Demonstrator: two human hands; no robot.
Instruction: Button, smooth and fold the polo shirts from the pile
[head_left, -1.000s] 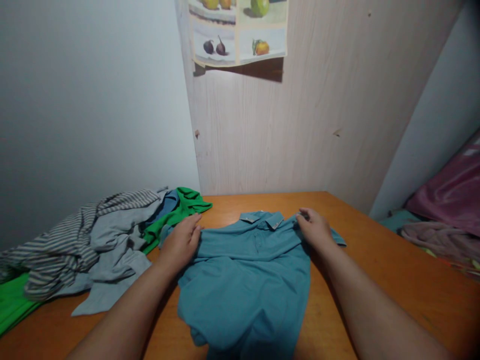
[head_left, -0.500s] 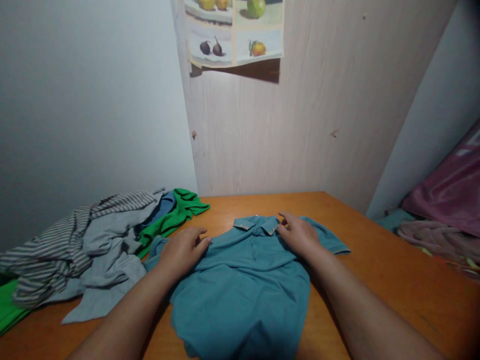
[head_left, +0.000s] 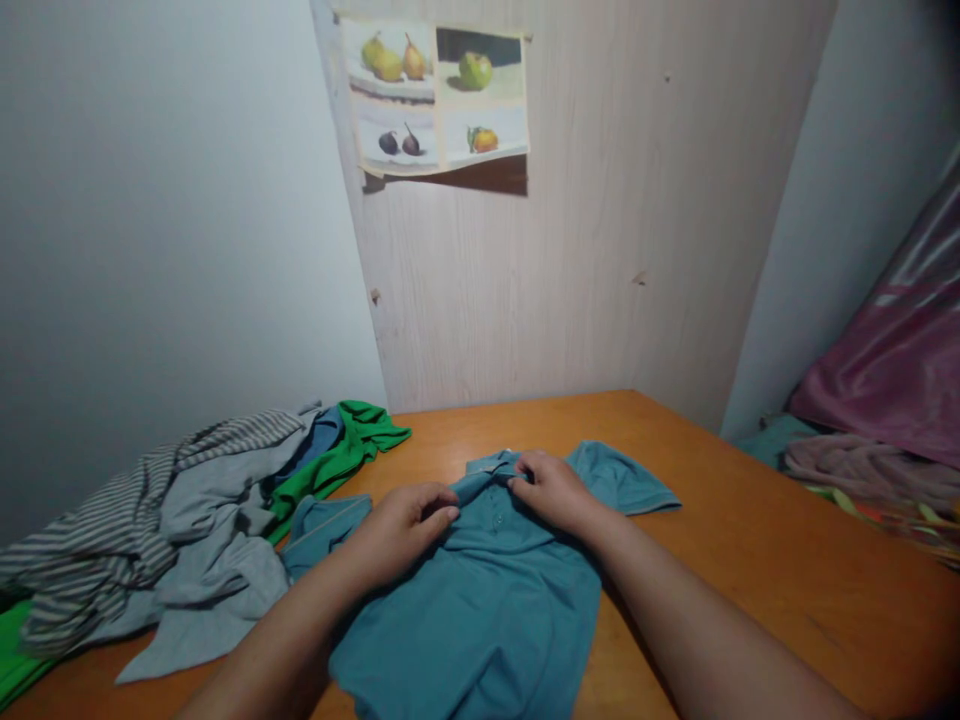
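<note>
A teal polo shirt (head_left: pixel 480 610) lies front up, its collar at the far end and a short button placket below it. My right hand (head_left: pixel 551 490) pinches the right side of the collar, fingers closed on the cloth. My left hand (head_left: pixel 412 525) rests at the shirt's left shoulder, thumb and fingers drawn together on the fabric. Beyond my left wrist, one sleeve (head_left: pixel 322 530) lies bunched. The other sleeve (head_left: pixel 619 480) spreads flat past my right hand. Loose folds cross the chest, and the near hem runs out of view.
Left of the shirt is a heap of clothes: a striped garment (head_left: pixel 127 530), a grey one (head_left: pixel 217 570) and a green one (head_left: pixel 360 440). All lie on the orange wooden table (head_left: pixel 750 580). Pink fabric (head_left: pixel 877 370) stands at the right. A fruit picture (head_left: pixel 442 100) hangs on the wall.
Both hands have moved closer together. The right hand has drawn the collar's right side inward, and the left has shifted right along the shoulder. The camera view has tilted up.
</note>
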